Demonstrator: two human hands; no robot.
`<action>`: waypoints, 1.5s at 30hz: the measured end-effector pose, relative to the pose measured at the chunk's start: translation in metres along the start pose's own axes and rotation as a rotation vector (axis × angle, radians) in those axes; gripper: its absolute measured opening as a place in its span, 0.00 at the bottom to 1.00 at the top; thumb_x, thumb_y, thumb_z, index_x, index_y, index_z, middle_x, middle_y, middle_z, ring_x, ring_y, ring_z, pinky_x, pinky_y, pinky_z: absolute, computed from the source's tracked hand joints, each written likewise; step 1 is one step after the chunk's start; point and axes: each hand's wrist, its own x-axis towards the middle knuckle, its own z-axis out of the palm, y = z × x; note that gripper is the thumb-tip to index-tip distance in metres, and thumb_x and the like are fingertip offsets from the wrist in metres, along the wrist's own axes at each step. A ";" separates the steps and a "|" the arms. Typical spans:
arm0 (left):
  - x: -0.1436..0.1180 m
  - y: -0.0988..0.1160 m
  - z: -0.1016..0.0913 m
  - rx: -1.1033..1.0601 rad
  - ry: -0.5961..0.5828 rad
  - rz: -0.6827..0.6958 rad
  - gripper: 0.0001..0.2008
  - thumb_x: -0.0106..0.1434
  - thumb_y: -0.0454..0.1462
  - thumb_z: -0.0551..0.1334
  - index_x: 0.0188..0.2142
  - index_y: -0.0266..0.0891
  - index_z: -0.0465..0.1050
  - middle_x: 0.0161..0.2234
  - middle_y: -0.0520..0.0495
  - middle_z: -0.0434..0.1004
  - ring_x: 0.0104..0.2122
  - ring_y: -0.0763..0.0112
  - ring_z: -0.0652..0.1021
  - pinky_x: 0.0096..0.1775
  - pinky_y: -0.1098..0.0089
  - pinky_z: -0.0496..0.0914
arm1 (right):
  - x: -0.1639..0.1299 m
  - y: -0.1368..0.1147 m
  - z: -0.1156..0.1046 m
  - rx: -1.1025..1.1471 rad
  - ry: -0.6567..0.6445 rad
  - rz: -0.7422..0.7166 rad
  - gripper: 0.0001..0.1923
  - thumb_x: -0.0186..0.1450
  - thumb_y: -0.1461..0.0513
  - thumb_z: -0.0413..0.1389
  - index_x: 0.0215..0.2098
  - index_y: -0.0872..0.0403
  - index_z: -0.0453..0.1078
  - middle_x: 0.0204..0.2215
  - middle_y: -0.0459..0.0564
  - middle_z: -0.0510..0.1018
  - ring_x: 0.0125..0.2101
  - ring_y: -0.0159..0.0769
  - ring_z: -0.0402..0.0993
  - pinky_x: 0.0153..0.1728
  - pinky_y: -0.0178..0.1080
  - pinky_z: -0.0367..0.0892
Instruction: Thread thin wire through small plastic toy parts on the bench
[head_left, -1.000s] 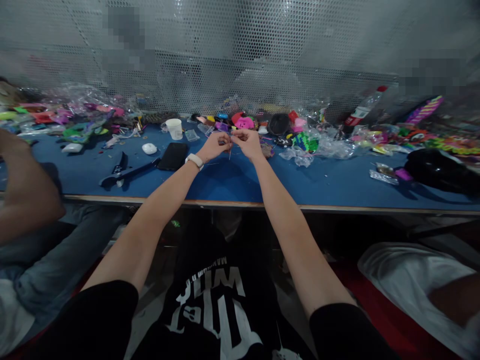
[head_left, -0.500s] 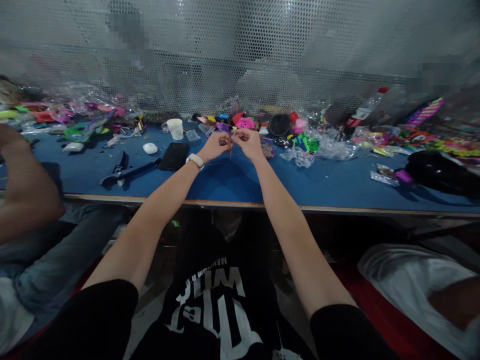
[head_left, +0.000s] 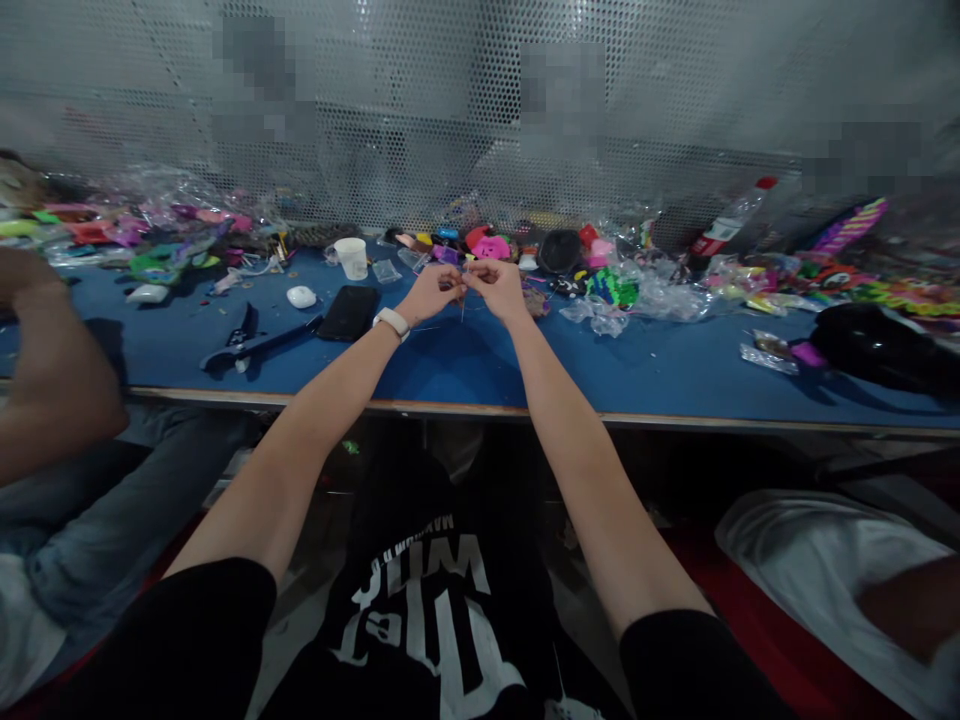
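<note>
Left hand and right hand meet, fingers pinched narrow on a thin wire. Left of them stands a white cup, contents unseen, on the desk.

Bare mat — clutter behind.

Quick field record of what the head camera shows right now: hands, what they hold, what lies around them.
left hand: raised over the blue table, fingertips meeting the right hand's
right hand: pinched with the left on a thin strand that hangs down; too small to identify
left wrist: white band
left of hands: black phone, white cup
behind hands: pink toy
right of hands: clear plastic wrap
</note>
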 end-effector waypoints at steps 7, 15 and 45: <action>0.000 0.006 -0.001 -0.002 0.016 -0.023 0.15 0.70 0.43 0.79 0.37 0.43 0.76 0.32 0.46 0.83 0.34 0.64 0.84 0.47 0.56 0.86 | -0.005 -0.012 0.001 -0.042 0.001 -0.013 0.33 0.68 0.35 0.75 0.59 0.46 0.86 0.40 0.53 0.90 0.40 0.51 0.89 0.50 0.60 0.90; 0.003 0.006 -0.005 0.001 0.031 -0.024 0.16 0.72 0.45 0.80 0.38 0.43 0.77 0.31 0.47 0.80 0.34 0.61 0.85 0.48 0.53 0.86 | -0.014 -0.028 -0.011 -0.219 -0.034 -0.187 0.19 0.73 0.49 0.74 0.60 0.43 0.88 0.60 0.58 0.88 0.60 0.65 0.88 0.64 0.72 0.85; 0.004 0.002 -0.004 0.019 0.052 0.035 0.22 0.77 0.55 0.76 0.41 0.43 0.74 0.32 0.46 0.82 0.34 0.63 0.86 0.43 0.59 0.86 | -0.007 -0.018 -0.013 -0.433 -0.067 -0.364 0.14 0.83 0.52 0.65 0.61 0.41 0.90 0.59 0.55 0.91 0.65 0.59 0.87 0.76 0.72 0.76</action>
